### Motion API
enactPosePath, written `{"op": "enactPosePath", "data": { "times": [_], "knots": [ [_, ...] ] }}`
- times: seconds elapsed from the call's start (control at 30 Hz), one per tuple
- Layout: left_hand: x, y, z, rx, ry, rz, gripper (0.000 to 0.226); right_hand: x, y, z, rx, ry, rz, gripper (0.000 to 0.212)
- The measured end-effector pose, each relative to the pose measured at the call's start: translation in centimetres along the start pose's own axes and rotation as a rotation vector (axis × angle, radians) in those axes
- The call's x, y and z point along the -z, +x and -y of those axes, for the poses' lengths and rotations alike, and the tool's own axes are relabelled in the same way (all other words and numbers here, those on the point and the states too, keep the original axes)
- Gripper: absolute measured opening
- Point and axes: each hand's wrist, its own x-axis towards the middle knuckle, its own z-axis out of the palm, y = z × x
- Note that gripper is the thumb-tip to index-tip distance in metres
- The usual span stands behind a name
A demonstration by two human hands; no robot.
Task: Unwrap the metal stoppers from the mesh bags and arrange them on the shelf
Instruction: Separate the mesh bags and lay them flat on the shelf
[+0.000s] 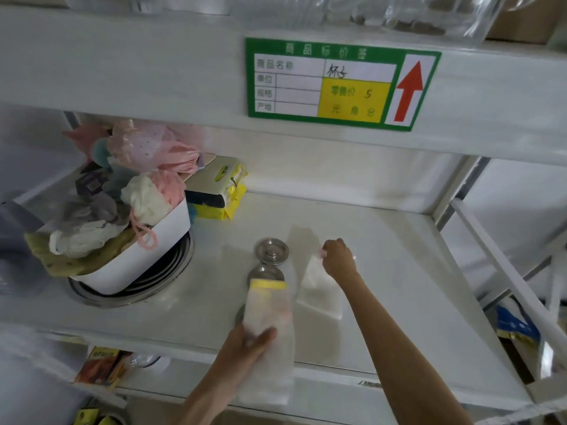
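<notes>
A round metal stopper [271, 250] lies on the white shelf [399, 271]. A second stopper [265, 273] sits just in front of it, partly hidden by a white mesh bag with a yellow top edge [267, 308]. My left hand [248, 345] grips that bag from below. A bit of a third metal disc [239, 315] shows at the bag's left edge. My right hand [337, 259] pinches the top of another white mesh bag [319, 289], which hangs down onto the shelf.
A white tub [147, 256] heaped with coloured mesh bags stands on stacked metal rings [171, 271] at the left. Yellow packets [224, 204] lie behind it. A green price tag [340, 84] is on the upper shelf edge. Packets fill the lower shelf.
</notes>
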Motion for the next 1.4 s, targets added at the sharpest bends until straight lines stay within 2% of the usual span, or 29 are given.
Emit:
{"op": "enactPosePath", "data": {
  "times": [0.27,0.33,0.43,0.6,0.67,0.8,0.87,0.97,1.03,1.13,1.23,1.33,1.4],
  "knots": [
    [-0.8,1.3,0.2,-0.031,0.016,-0.011,0.074,-4.0,4.8,-0.7,-0.045,0.06,-0.097,0.028],
    [-0.9,1.4,0.3,-0.023,0.008,-0.004,0.072,-4.2,4.4,-0.5,-0.063,0.13,-0.115,0.036],
    [-1.0,1.4,0.3,-0.035,0.008,-0.027,0.075,-4.1,4.1,-0.5,-0.036,0.207,-0.098,0.047],
    [-0.8,1.4,0.3,-0.012,-0.015,-0.02,0.07,-3.9,3.5,-0.6,0.03,0.232,-0.043,0.052],
    [-0.8,1.5,0.3,0.0,-0.018,-0.034,0.072,-3.6,2.4,-0.3,0.065,0.243,-0.064,0.048],
    [-0.6,1.2,0.4,-0.009,0.02,-0.047,0.071,-1.6,-2.7,0.7,0.107,0.354,-0.122,0.025],
    [-0.5,1.0,0.2,0.002,0.039,-0.042,0.071,-0.1,-6.4,1.1,0.179,0.344,-0.078,0.023],
    [-0.8,0.6,-0.5,0.038,0.098,-0.031,0.077,2.2,-11.6,2.0,0.342,0.248,0.031,0.034],
    [-1.1,0.3,-1.0,0.051,0.192,-0.026,0.081,3.3,-13.5,2.7,0.382,0.213,0.101,0.04],
    [-1.5,-0.6,-1.5,0.042,0.271,0.004,0.084,4.2,-14.6,3.3,0.394,0.189,0.161,0.028],
    [-1.7,-1.4,-1.4,0.064,0.253,0.007,0.078,4.3,-15.1,2.9,0.424,0.191,0.122,0.013],
    [-1.7,-1.8,-1.2,0.101,0.212,-0.024,0.081,4.3,-15.6,1.8,0.45,0.211,0.065,0.01],
    [-1.8,-2.2,-1.1,0.114,0.157,-0.019,0.071,4.4,-15.9,1.0,0.46,0.228,0.062,0.01]
  ]
}}
